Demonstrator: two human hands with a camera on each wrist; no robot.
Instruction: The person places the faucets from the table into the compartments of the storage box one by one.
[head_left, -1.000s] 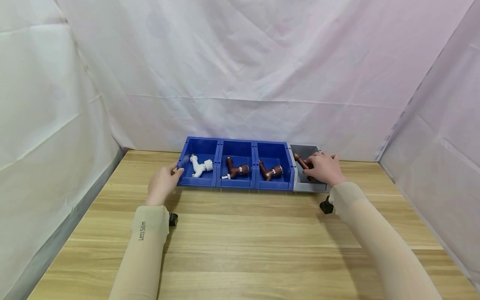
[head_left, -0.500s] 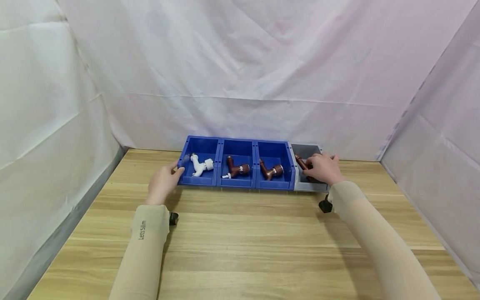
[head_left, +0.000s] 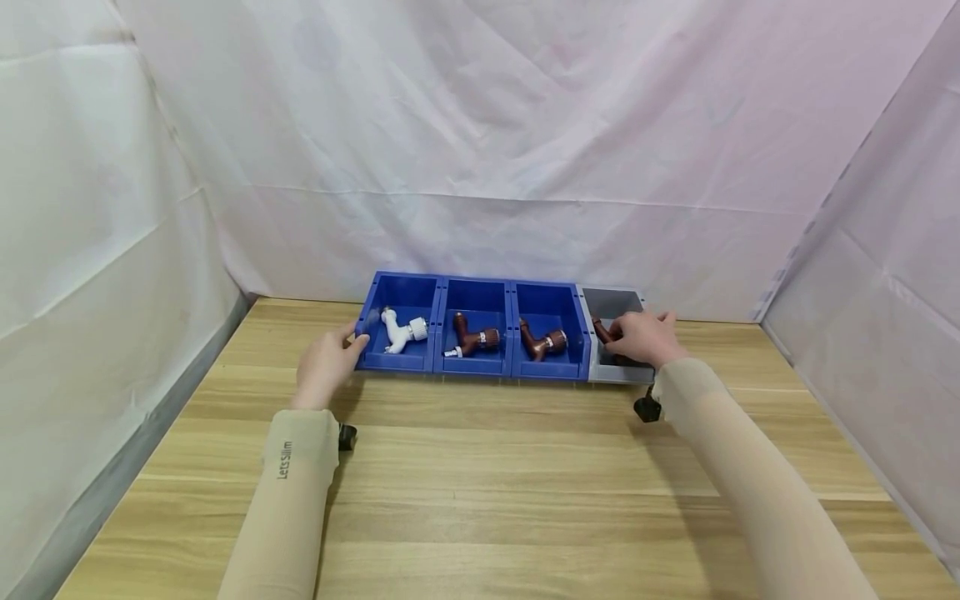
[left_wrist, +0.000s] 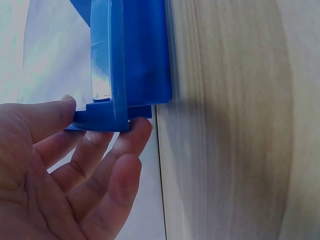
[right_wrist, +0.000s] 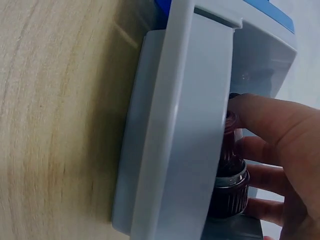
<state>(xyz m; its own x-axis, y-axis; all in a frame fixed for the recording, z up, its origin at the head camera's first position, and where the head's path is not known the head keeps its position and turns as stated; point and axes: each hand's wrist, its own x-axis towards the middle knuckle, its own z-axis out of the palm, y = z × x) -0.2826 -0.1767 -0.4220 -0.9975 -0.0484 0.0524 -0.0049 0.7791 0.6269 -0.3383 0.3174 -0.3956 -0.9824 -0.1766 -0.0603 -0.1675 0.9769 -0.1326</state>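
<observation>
At the left end of a row of bins, my left hand [head_left: 326, 367] grips the side of a blue bin [left_wrist: 110, 112], thumb on one face and fingers on the other. That bin holds a white tap [head_left: 402, 332]. My right hand [head_left: 645, 337] reaches into the grey bin [head_left: 611, 298] at the right end. There its thumb and fingers are around a dark brown tap [right_wrist: 231, 197] with a ribbed knob and a silvery ring. The hand hides much of this tap in the head view. Brown taps lie in both middle blue bins.
The second blue bin's brown tap [head_left: 472, 337] has a white-tipped spout; another brown tap [head_left: 542, 340] is in the third. The bins stand side by side on a wooden table [head_left: 480, 483], close to a white cloth backdrop [head_left: 465, 150].
My right hand has shifted slightly left and the brown tap's upper end has dropped a little inside the grey bin. My left hand stays at the blue bin's side.
</observation>
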